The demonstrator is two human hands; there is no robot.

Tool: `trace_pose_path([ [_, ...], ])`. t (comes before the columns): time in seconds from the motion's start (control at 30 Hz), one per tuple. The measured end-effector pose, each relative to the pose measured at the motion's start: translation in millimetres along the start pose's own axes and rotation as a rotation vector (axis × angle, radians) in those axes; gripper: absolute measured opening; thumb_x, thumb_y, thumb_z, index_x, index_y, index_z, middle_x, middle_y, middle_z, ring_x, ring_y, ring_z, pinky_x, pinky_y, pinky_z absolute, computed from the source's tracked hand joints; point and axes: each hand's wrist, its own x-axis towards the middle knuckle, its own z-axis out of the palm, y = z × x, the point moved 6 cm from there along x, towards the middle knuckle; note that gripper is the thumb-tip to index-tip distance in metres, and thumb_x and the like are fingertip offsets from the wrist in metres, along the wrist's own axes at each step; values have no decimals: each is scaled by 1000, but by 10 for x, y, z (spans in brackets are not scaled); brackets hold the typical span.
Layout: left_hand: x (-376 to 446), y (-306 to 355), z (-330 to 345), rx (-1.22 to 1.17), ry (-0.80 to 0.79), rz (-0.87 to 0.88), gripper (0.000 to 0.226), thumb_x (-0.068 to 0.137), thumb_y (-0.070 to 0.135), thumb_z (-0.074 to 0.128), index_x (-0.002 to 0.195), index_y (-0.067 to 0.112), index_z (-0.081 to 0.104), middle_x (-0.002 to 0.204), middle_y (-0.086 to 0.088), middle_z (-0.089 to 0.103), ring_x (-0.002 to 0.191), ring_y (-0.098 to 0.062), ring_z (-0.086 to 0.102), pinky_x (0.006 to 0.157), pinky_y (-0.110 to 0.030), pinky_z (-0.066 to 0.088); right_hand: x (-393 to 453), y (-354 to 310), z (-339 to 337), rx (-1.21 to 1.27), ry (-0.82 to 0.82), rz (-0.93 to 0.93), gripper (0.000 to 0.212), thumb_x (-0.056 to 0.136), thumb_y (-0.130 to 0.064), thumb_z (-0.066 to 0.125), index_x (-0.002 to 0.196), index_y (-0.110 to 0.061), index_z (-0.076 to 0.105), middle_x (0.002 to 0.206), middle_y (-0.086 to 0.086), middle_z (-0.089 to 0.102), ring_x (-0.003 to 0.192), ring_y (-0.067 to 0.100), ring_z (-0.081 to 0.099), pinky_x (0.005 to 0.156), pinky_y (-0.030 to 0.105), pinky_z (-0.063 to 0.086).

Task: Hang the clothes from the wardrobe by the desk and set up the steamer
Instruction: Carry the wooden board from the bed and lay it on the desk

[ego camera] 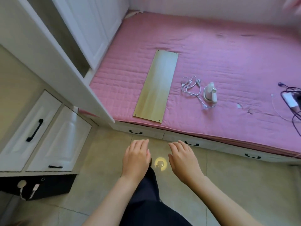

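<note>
A small white handheld steamer [210,94] lies on the pink bed [228,59], its white cord [191,87] coiled loosely to its left. The white wardrobe [91,30] stands at the upper left beside the bed. My left hand [136,158] and my right hand [183,158] hover palm down over the tiled floor in front of the bed, fingers relaxed, holding nothing. No clothes are in view.
A long pale wooden board [155,86] lies on the bed near its front edge. A charger and dark cables [291,100] lie at the bed's right edge. White desk drawers [37,132] with black handles stand at left, a black bin [39,186] below them. Bed drawers [190,143] line the base.
</note>
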Motion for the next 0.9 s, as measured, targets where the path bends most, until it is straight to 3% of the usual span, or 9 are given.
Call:
trace_pose_path([
  [0.13,666,-128,51,-4,-57,41,40,85,18,66,125,11,62,123,-2,65,117,-21,58,97,-35,48,582,124,-51,19,14,60,35,82,-19,64,115,-7,62,111,9,66,111,33,59,94,46,50],
  [0.43,1994,-492,133,25,-144,114,39,87,16,64,126,10,60,121,-3,66,115,-19,59,98,-34,46,1803,345,-98,10,5,110,20,82,-14,60,100,-7,65,94,9,65,90,32,60,80,40,51],
  [0.67,2793,-766,567,16,-257,33,39,92,16,53,130,9,56,125,-4,62,113,-23,56,88,-39,49,2661,730,210,2,-98,120,16,80,-12,60,94,-4,64,88,13,65,85,35,59,76,41,51],
  [0.9,3368,-1064,1311,15,-336,-75,41,95,18,47,135,11,50,131,-4,57,117,-22,50,90,-37,46,3282,1072,784,22,-171,70,12,71,-6,69,81,-2,63,76,15,63,72,36,60,64,39,51],
])
